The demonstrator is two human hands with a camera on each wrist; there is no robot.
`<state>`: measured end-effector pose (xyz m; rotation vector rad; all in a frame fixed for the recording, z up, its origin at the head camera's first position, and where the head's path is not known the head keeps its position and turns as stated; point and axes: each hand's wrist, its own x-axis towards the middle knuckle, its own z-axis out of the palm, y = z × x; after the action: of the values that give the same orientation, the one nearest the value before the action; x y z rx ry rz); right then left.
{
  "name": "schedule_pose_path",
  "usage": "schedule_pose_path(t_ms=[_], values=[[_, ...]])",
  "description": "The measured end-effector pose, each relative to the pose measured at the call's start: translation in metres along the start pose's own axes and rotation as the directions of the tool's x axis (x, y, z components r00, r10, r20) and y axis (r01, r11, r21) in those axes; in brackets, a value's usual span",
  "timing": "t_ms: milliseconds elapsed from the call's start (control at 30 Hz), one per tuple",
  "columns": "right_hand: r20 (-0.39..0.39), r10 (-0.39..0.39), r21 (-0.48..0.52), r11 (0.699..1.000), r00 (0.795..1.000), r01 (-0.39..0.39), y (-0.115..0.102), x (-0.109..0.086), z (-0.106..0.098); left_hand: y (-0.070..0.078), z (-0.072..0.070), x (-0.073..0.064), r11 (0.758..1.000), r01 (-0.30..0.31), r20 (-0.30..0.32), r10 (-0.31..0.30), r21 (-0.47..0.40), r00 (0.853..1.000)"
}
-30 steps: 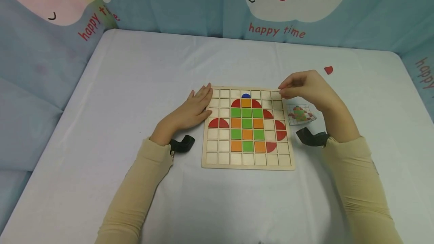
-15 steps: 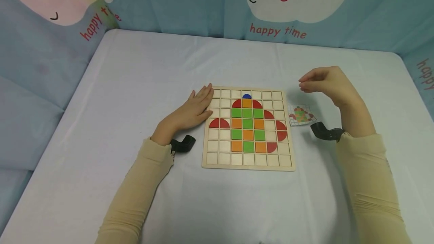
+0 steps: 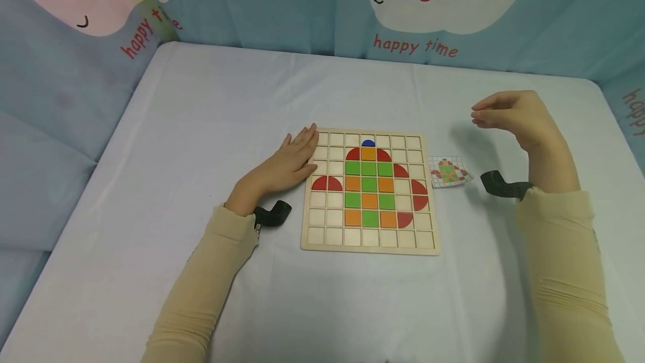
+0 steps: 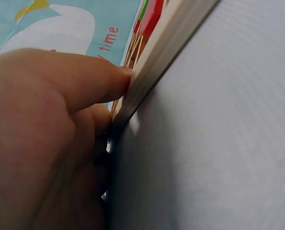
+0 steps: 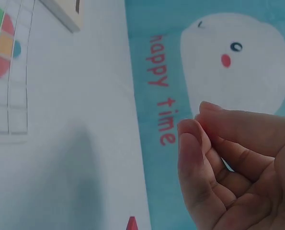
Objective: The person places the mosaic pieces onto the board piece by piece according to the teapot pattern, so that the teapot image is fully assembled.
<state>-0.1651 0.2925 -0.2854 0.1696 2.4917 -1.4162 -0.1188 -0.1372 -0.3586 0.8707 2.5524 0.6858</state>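
Observation:
A wooden grid board [image 3: 370, 245] lies on the table, with red, green, orange and blue pieces in some squares. My left hand [image 3: 284, 167] rests at its left edge with fingers extended; the left wrist view shows the thumb [image 4: 96, 79] touching the board's rim [image 4: 154, 60]. My right hand [image 3: 524, 116] is raised over the table beyond the board's right side, fingers loosely bent and fingertips close together. Nothing shows between them in the right wrist view. A red piece [image 5: 131, 224] lies on the table at the bottom of that view; in the head view the hand hides it.
A small printed card [image 3: 448, 172] with a coloured grid pattern lies just right of the board. A blue curtain [image 3: 282, 4] with cartoon figures stands along the white table's back and left sides. Each wrist carries a black camera mount [image 3: 504, 186].
My right hand has moved right and slightly back, from the board's top right corner to over the red piece, which it now covers in the head view. My left hand stays at the board.

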Motion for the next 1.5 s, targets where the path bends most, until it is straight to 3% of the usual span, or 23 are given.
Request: schedule_pose_path(t_ms=[200,433,700,900,1067,1333,1500], values=[[-0.022,0.020,0.189,0.982,1.000,-0.016,0.007,0.007,-0.009,-0.001,0.000,0.000,1.000,0.003,0.000,-0.003,0.002,1.000],[-0.022,0.091,0.444,0.893,0.996,-0.072,0.021,0.016,-0.022,0.000,0.000,0.000,1.000,0.004,-0.003,-0.004,0.001,1.000],[-0.065,0.230,0.482,0.860,0.971,-0.171,0.037,0.027,-0.037,0.001,0.000,0.000,1.000,0.000,-0.004,0.000,-0.009,1.000],[-0.091,0.293,0.512,0.833,0.952,-0.207,0.048,0.036,-0.041,0.002,-0.001,0.000,1.000,0.002,-0.002,-0.002,-0.010,1.000],[-0.106,0.329,0.499,0.834,0.938,-0.236,0.054,0.044,-0.042,0.004,-0.002,-0.001,1.000,0.001,-0.002,-0.001,-0.016,1.000],[-0.170,0.375,0.334,0.892,0.912,-0.304,0.055,0.058,-0.040,0.002,0.000,-0.001,1.000,0.003,-0.002,-0.003,-0.015,1.000],[-0.199,0.356,0.259,0.918,0.913,-0.301,0.056,0.060,-0.038,0.001,0.001,-0.001,1.000,0.000,0.002,0.000,-0.009,1.000]])
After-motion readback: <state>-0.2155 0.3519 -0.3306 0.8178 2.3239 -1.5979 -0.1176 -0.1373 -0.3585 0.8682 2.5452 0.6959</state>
